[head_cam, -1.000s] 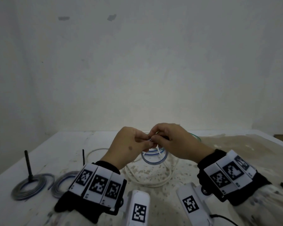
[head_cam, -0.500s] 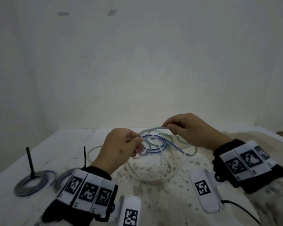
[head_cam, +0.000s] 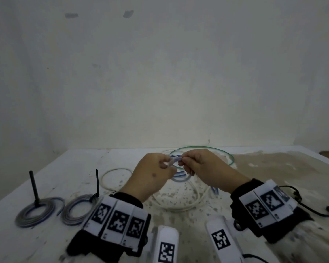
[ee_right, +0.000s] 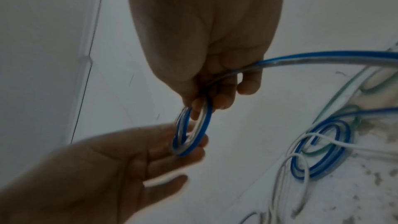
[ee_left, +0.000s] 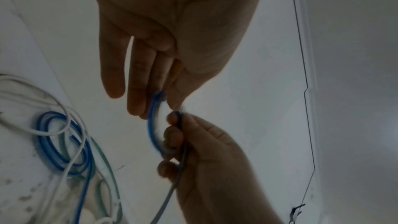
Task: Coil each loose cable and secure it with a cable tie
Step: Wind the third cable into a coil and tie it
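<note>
Left hand (head_cam: pixel 152 174) and right hand (head_cam: pixel 203 168) raised above table (head_cam: pixel 46 240), both pinching blue cable (ee_right: pixel 191 132). Small tight loop between fingertips evident only in right wrist view. Further off: loose white cable (head_cam: pixel 179 205), green cable (head_cam: pixel 217 150); two tied coils (head_cam: pixel 38 211) at left.

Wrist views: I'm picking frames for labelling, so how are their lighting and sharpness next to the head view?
Head view: dim, even light, bowed at the edges; left hand, right hand and tied coils read clearly. Left wrist view: hands dark against the pale wall, blue cable smeared. Right wrist view: hands underlit, fingers soft, cable loop fairly crisp.
</note>
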